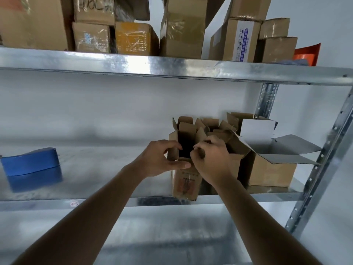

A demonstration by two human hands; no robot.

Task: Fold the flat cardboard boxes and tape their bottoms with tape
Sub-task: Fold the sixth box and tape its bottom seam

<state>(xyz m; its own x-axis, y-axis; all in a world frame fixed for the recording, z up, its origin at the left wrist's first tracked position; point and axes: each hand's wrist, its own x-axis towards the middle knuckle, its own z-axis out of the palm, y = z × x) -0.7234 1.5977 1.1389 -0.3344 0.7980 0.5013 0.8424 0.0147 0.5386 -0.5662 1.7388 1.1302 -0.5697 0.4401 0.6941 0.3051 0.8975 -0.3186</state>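
Brown cardboard box: a small, tall brown cardboard box (186,180) with its top flaps up stands at the centre of the frame, at the front edge of the middle shelf, its lower part hanging just over the edge; faint red print marks its near face.
Left hand: the person's left hand (162,159) grips the box's left wall, fingers curled over the top rim into the dark opening, thumb stretched along the near flap.
Right hand: the right hand (212,159) is curled at the box's right side, fingertips pinching a flap edge at the rim; how much of the flap it holds cannot be told.
Neighbouring boxes: several small open brown cardboard boxes (212,125) crowd just behind and to the right of the held one, flaps upright.
Large carton: a bigger brown carton with grey-white inner flaps (271,169) sits right of centre, touching the group, its flaps spread outward.
Blue object: a blue rounded object (32,169), blurred, lies at the left of the same shelf, well apart from the boxes; what it is cannot be told.
Shelving: a galvanised metal shelf rack (172,67) spans the frame, its perforated upright at the right.
Upper shelf: taped brown cardboard cartons (133,37) fill the top of the frame.
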